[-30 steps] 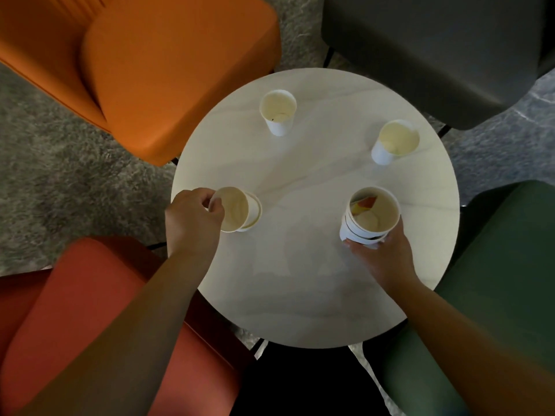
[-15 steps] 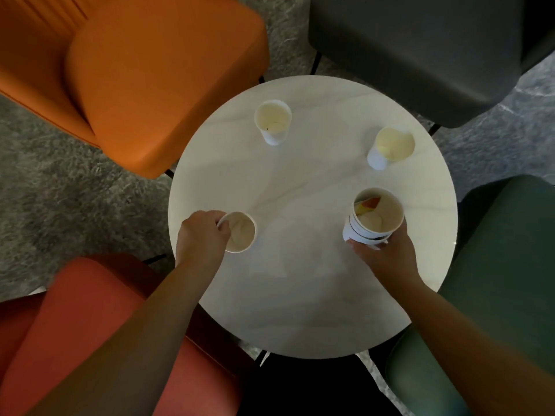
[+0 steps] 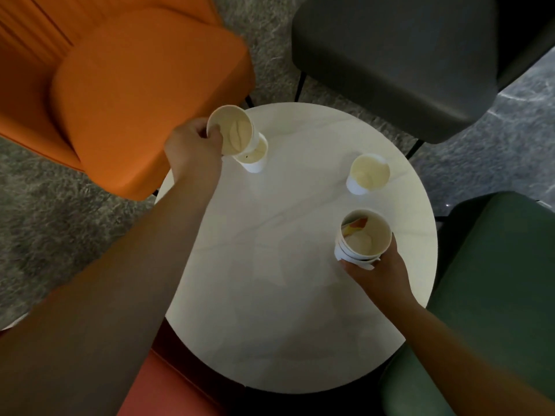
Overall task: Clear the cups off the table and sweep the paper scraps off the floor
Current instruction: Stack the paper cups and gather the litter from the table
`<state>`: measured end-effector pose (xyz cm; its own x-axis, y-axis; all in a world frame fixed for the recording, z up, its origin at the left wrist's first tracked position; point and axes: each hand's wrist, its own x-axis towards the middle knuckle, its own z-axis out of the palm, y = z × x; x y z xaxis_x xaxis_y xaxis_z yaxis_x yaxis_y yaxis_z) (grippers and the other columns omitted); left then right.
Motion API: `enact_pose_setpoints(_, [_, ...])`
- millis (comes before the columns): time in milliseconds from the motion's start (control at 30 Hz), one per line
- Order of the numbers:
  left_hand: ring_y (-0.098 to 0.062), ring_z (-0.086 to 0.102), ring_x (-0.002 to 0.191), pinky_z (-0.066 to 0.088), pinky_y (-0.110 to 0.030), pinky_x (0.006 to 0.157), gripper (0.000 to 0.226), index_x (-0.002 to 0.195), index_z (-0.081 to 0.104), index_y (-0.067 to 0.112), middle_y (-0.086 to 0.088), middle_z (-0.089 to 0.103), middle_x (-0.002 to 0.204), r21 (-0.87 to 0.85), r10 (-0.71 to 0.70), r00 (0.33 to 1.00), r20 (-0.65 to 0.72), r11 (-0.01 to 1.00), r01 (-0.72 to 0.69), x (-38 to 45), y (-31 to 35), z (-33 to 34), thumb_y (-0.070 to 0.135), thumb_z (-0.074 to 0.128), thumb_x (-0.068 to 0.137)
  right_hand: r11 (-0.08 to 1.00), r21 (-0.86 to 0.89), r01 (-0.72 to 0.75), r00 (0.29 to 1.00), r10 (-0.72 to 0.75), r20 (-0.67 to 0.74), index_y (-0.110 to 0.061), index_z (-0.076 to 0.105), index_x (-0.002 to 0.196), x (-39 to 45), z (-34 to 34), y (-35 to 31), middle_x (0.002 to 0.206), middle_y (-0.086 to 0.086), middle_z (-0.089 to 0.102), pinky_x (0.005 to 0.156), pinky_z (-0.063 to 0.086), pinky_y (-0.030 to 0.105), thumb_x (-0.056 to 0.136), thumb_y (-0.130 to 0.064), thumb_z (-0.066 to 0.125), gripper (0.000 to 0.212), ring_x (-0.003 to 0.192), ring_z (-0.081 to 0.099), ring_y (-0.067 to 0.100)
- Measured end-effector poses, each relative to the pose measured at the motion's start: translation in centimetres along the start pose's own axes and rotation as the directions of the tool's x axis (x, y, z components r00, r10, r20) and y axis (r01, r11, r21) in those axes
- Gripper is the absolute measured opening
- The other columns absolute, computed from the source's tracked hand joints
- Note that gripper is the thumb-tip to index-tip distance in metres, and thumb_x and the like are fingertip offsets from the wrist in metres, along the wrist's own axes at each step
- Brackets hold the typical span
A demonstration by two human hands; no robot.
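Now stretched farther out: left hand (image 3: pixel 192 148) gripping a tilted cup (image 3: pixel 230 134) above another cup (image 3: pixel 254 156) on the table (image 3: pixel 270 295). Unmoved, right hand (image 3: pixel 377 273) holding the stack (image 3: pixel 363 235); beyond it, a lone cup (image 3: pixel 368 174).

Dim, soft indoor light; motion blur throughout, wide-angle bending at the edges, dark corners.

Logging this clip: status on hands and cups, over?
Left hand grips tilted cup over far cup. Right hand holds stack of cups. One cup stands alone on table. Nothing in the way.
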<state>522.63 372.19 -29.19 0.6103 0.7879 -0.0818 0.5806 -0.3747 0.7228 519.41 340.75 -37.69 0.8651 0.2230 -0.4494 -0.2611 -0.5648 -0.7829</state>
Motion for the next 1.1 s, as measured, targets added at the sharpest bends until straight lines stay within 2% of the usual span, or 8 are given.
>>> enact_pose_setpoints(167, [-0.008,0.055,0.070,0.036,-0.012,0.058,0.017,0.098,0.071,0.023,0.005,0.065,0.094,0.146,-0.072,0.994,0.080,0.987,0.060,1.4,-0.6,3.4,0.020,0.054,0.096,1.000,0.000,-0.013,1.000,0.013,-0.014,-0.037,0.043,0.113,0.7,-0.6,0.5,0.102,-0.023,0.058,0.081,0.047,0.018,0.073,-0.024,0.082,0.057,0.091,0.059,-0.003])
enact_pose_setpoints(300, [-0.011,0.054,0.086,0.041,-0.021,0.077,0.026,0.120,0.067,0.020,0.001,0.065,0.120,0.197,-0.159,0.984,0.074,0.970,0.142,1.3,-1.9,5.5,0.021,0.058,0.096,0.999,0.036,0.017,0.999,-0.016,-0.038,-0.034,0.052,0.119,1.0,-0.8,1.4,0.105,-0.016,0.064,0.085,0.051,0.028,0.065,-0.045,0.079,0.061,0.098,0.063,0.009])
enact_pose_setpoints(400, [-0.013,0.056,0.092,0.045,-0.026,0.084,0.028,0.123,0.065,0.021,0.001,0.065,0.122,0.216,-0.174,0.980,0.099,0.965,0.149,1.0,-2.1,6.0,0.023,0.057,0.096,0.998,0.062,-0.013,1.000,0.014,-0.028,-0.036,0.049,0.109,1.4,-1.6,1.6,0.100,-0.018,0.063,0.079,0.050,0.017,0.074,-0.031,0.080,0.046,0.096,0.063,0.005])
enact_pose_setpoints(467, [-0.016,0.061,0.093,0.050,-0.029,0.087,0.026,0.120,0.066,0.022,0.002,0.065,0.120,0.211,-0.173,0.979,0.104,0.966,0.149,0.8,-1.5,6.2,0.025,0.057,0.096,0.998,0.047,-0.030,1.000,0.030,0.009,-0.042,0.040,0.111,1.6,-2.4,1.5,0.099,-0.024,0.058,0.075,0.045,0.010,0.075,-0.020,0.081,0.059,0.091,0.059,-0.008])
enact_pose_setpoints(600, [-0.014,0.064,0.084,0.048,-0.019,0.073,0.026,0.120,0.066,0.023,0.007,0.066,0.111,0.154,-0.080,0.982,0.170,0.987,0.054,-1.3,2.2,7.0,0.027,0.057,0.096,0.998,0.032,-0.048,0.999,0.047,0.011,-0.047,0.037,0.112,1.6,-3.5,1.5,0.101,-0.027,0.055,0.074,0.042,0.008,0.074,-0.017,0.081,0.065,0.088,0.056,-0.015])
enact_pose_setpoints(733, [-0.008,0.065,0.062,0.045,-0.010,0.050,0.022,0.116,0.067,0.025,0.023,0.057,0.078,-0.006,-0.003,0.946,0.323,1.000,0.006,-5.0,6.2,8.8,0.026,0.058,0.096,0.998,0.042,-0.044,0.999,0.044,0.004,-0.047,0.037,0.111,1.6,-4.2,1.7,0.101,-0.026,0.054,0.074,0.041,0.009,0.074,-0.018,0.081,0.065,0.088,0.055,-0.014])
enact_pose_setpoints(900, [-0.006,0.065,0.053,0.049,-0.011,0.055,0.014,0.089,0.064,0.032,0.017,0.063,0.071,-0.075,0.088,0.888,0.452,0.995,-0.061,-7.4,7.9,12.0,0.022,0.057,0.095,0.999,0.049,-0.019,1.000,0.019,0.004,-0.056,0.037,0.104,2.0,-5.1,2.4,0.104,-0.027,0.055,0.079,0.044,0.012,0.073,-0.020,0.081,0.065,0.093,0.056,-0.012])
enact_pose_setpoints(1100, [-0.016,0.061,0.086,0.046,-0.024,0.074,0.027,0.113,0.071,0.020,-0.002,0.068,0.106,0.131,0.143,0.854,0.500,0.962,-0.238,-8.0,6.7,15.7,0.015,0.054,0.093,0.994,0.102,0.044,0.996,-0.036,-0.086,-0.035,0.049,0.120,2.4,-5.2,3.4,0.114,-0.014,0.061,0.091,0.050,0.026,0.067,-0.024,0.084,0.065,0.106,0.060,0.004])
